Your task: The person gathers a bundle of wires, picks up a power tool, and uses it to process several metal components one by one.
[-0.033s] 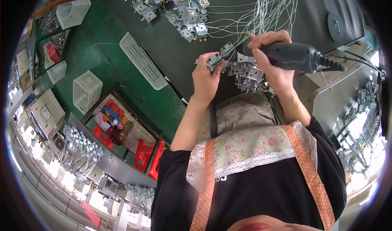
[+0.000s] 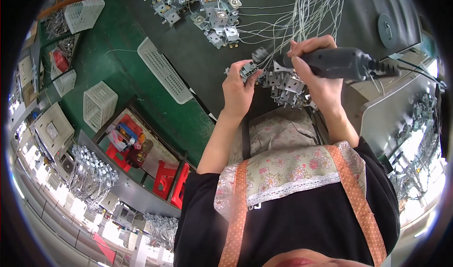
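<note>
My left hand [image 2: 237, 91] pinches a small metal bracket-like part [image 2: 248, 69] between thumb and fingers, above the dark table. A second small metal part [image 2: 259, 55], blurred, hangs just beyond it, towards the tool's tip. My right hand [image 2: 322, 80] is wrapped round a dark grey corded handheld power tool [image 2: 337, 62], seemingly an electric screwdriver, lying nearly level with its front end towards the left hand. Its tip is blurred, so contact with the part cannot be made out. Under both hands sits a cluster of similar metal parts [image 2: 289, 84] with wires.
Another heap of wired metal parts [image 2: 218, 19] lies at the far left of the table [image 2: 193, 54]; thin white wires [image 2: 306, 12] run from it to the right. A grey disc [image 2: 388, 30] stands far right. White plastic baskets [image 2: 100, 105] and a shelf with red stools [image 2: 165, 177] are left.
The power tool has tilted slightly, its rear end a little higher in the picture. The small second part near its tip has shifted slightly left and is blurred. My left hand stays put.
</note>
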### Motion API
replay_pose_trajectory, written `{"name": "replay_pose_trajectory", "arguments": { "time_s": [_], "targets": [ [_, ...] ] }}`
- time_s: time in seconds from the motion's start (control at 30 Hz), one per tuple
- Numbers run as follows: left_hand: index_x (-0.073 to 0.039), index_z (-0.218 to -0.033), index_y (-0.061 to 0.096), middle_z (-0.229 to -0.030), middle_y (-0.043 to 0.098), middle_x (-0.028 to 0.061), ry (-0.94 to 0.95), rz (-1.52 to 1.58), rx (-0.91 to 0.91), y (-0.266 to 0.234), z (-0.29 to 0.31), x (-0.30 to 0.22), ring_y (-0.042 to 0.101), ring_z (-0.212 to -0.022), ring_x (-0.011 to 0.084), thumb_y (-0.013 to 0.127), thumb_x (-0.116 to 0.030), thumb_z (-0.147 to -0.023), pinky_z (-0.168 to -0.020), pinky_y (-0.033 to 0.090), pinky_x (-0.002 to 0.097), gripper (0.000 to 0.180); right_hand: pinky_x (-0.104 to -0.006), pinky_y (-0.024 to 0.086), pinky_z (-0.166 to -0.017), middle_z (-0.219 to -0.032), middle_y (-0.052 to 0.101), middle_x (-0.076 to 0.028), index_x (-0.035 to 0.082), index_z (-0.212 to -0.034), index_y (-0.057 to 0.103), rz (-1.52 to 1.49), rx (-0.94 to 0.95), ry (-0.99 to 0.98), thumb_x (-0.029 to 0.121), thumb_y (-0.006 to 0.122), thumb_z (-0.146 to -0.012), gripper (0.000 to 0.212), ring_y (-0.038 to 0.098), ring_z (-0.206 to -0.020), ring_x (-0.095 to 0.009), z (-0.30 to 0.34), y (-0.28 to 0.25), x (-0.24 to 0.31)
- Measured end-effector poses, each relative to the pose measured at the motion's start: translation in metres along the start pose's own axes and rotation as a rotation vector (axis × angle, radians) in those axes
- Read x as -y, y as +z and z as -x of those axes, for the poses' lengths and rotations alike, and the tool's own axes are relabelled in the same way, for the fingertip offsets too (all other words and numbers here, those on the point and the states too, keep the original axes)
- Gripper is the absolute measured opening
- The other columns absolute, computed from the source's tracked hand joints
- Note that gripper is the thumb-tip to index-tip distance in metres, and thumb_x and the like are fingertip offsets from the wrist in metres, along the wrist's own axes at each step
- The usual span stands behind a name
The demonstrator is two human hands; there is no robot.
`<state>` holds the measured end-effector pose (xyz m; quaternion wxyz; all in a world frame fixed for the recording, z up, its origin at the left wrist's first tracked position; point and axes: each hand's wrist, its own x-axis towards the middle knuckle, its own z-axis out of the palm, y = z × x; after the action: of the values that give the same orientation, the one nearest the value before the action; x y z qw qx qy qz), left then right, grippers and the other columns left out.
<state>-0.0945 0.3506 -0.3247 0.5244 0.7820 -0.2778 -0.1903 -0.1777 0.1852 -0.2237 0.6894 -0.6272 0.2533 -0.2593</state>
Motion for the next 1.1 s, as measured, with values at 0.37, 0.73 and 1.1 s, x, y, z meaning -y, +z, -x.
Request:
{"name": "replay_pose_trajectory", "arguments": {
  "time_s": [0.37, 0.73, 1.1],
  "targets": [
    [-0.003, -0.108, 0.052, -0.101, 0.063, 0.0153, 0.072, -0.152, 0.084, 0.004, 0.002, 0.008, 0.063, -0.089, 0.0367, 0.075, -0.001, -0.077, -0.075, 0.052, 0.0412, 0.038, -0.0473, 0.046, -0.100, -0.086, 0.060, -0.009, 0.003, -0.097, 0.044, -0.233, 0.126, -0.181, -0.005, 0.064, -0.080, 0.028, 0.061, -0.087, -0.019, 0.003, 0.006, 0.004],
    [-0.003, -0.107, 0.052, -0.099, 0.063, 0.0144, 0.108, -0.146, 0.086, 0.005, -0.001, 0.011, 0.064, -0.088, 0.0357, 0.074, 0.000, -0.077, -0.074, 0.052, 0.0404, 0.038, -0.0436, 0.047, -0.096, -0.087, 0.059, -0.010, 0.004, -0.096, 0.043, -0.138, 0.121, -0.101, -0.004, 0.063, -0.081, 0.026, 0.060, -0.085, -0.018, 0.004, 0.009, -0.006],
    [-0.003, -0.105, 0.054, -0.096, 0.063, 0.0140, 0.192, -0.157, 0.054, 0.009, -0.003, 0.014, 0.064, -0.083, 0.0340, 0.076, 0.000, -0.074, -0.069, 0.051, 0.0385, 0.038, -0.0322, 0.053, -0.083, -0.091, 0.063, -0.011, 0.000, -0.095, 0.048, -0.224, 0.011, 0.046, -0.001, 0.067, -0.080, 0.025, 0.065, -0.092, -0.019, -0.003, 0.005, -0.014]
  ]
}}
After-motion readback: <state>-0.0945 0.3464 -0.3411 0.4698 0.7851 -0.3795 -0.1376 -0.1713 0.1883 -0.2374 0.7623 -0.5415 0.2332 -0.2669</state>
